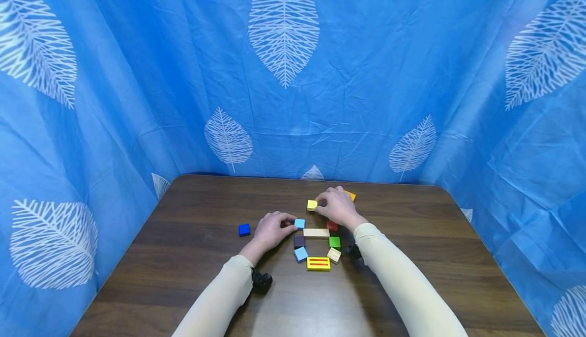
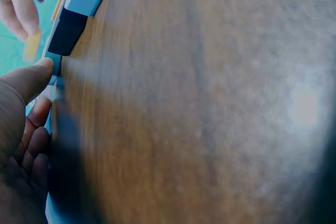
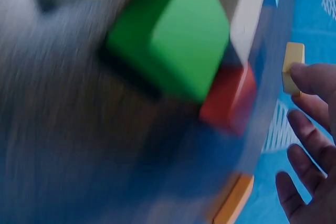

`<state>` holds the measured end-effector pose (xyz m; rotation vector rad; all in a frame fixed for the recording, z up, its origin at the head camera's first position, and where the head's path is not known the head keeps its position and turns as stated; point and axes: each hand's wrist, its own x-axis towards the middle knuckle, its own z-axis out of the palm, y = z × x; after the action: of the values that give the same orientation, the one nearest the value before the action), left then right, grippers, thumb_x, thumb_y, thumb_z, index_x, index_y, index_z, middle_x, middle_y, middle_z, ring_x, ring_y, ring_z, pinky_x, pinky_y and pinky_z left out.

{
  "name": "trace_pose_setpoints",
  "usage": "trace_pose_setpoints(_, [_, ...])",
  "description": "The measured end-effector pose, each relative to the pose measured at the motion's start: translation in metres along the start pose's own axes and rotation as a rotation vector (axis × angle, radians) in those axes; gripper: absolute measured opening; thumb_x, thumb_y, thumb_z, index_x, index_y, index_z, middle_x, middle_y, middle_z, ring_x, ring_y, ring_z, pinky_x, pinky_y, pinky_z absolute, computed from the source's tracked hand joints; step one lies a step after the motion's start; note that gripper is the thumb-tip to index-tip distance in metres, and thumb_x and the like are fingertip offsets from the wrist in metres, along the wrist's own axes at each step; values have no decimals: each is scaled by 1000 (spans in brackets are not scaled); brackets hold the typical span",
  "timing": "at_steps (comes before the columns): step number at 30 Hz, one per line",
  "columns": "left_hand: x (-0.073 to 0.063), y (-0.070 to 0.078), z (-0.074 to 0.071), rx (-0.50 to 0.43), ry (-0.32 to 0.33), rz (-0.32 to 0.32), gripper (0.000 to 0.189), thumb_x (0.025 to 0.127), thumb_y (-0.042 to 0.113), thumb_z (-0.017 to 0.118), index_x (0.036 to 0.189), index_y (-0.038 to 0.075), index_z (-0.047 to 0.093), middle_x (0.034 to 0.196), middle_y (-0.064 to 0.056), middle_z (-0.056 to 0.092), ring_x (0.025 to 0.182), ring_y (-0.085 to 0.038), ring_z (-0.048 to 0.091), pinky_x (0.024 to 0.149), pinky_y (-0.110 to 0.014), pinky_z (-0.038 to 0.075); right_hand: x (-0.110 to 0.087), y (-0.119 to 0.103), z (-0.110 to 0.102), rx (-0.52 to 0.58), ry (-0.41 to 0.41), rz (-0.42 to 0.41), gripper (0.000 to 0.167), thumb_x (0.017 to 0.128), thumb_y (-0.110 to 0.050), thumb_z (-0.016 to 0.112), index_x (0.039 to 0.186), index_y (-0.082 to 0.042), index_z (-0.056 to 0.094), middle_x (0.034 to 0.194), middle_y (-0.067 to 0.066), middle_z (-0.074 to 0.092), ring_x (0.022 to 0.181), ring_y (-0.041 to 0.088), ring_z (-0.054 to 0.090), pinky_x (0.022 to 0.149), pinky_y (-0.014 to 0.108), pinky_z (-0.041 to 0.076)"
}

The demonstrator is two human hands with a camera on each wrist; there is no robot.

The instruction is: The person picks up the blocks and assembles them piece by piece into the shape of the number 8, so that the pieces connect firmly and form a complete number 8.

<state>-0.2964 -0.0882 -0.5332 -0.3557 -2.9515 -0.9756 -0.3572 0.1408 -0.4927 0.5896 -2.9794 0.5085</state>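
Note:
My right hand (image 1: 339, 208) pinches a pale yellow block (image 1: 312, 205) between thumb and finger; the right wrist view shows this yellow block (image 3: 293, 68) off the tabletop, the other fingers spread. To its left and nearer, my left hand (image 1: 271, 231) has thumb and forefinger on a light blue block (image 1: 299, 223) at a ring of blocks. Below that lies a dark block (image 1: 299, 242). A long beige block (image 1: 316, 233) crosses the ring, with a red block (image 1: 331, 226), partly covered by the right hand, and a green block (image 1: 335, 242) at its right end.
The ring's near side has a second light blue block (image 1: 300, 254), a yellow block with red stripes (image 1: 318, 263) and a wood-coloured block (image 1: 334, 255). A dark blue block (image 1: 244, 230) lies left; an orange block (image 1: 351, 195) lies behind the right hand. Blue curtain (image 1: 284, 153) borders the table.

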Motion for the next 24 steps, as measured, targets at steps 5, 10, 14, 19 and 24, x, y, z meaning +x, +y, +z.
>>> trace_pose_setpoints(5, [-1, 1, -1, -2, 0, -3, 29, 95, 34, 75, 122, 21, 75, 95, 8, 64, 93, -19, 53, 92, -43, 42, -7, 22, -10, 4, -1, -38, 25, 89, -29, 80, 108, -13, 79, 101, 1, 68, 97, 25, 52, 85, 48, 44])
trace_pose_setpoints(10, [-3, 2, -2, -11, -4, -9, 29, 95, 34, 75, 122, 21, 75, 97, 7, 64, 95, -20, 53, 93, -44, 42, -11, 38, -16, 2, -51, -48, 25, 89, -26, 80, 110, -12, 79, 104, 2, 71, 100, 26, 55, 88, 47, 47])
trace_pose_setpoints(14, [-4, 2, -2, -13, -5, -11, 30, 95, 34, 74, 122, 21, 75, 98, 6, 65, 97, -21, 53, 95, -45, 42, -12, 44, -16, 10, -117, -33, 26, 92, -25, 78, 114, -12, 77, 107, 2, 72, 103, 25, 58, 93, 46, 49])
trace_pose_setpoints(19, [-4, 3, -2, -13, -4, -7, 30, 96, 34, 74, 122, 21, 75, 99, 6, 65, 97, -21, 54, 95, -46, 42, -14, 47, -15, 59, -168, -17, 25, 93, -22, 77, 116, -12, 76, 104, 1, 71, 98, 21, 61, 95, 46, 50])
trace_pose_setpoints(24, [-3, 2, -1, -15, -2, -5, 29, 95, 34, 74, 122, 21, 75, 97, 7, 64, 96, -20, 53, 95, -46, 43, -15, 51, -13, 93, -202, -20, 25, 94, -21, 75, 118, -12, 76, 101, -1, 70, 91, 18, 60, 94, 47, 50])
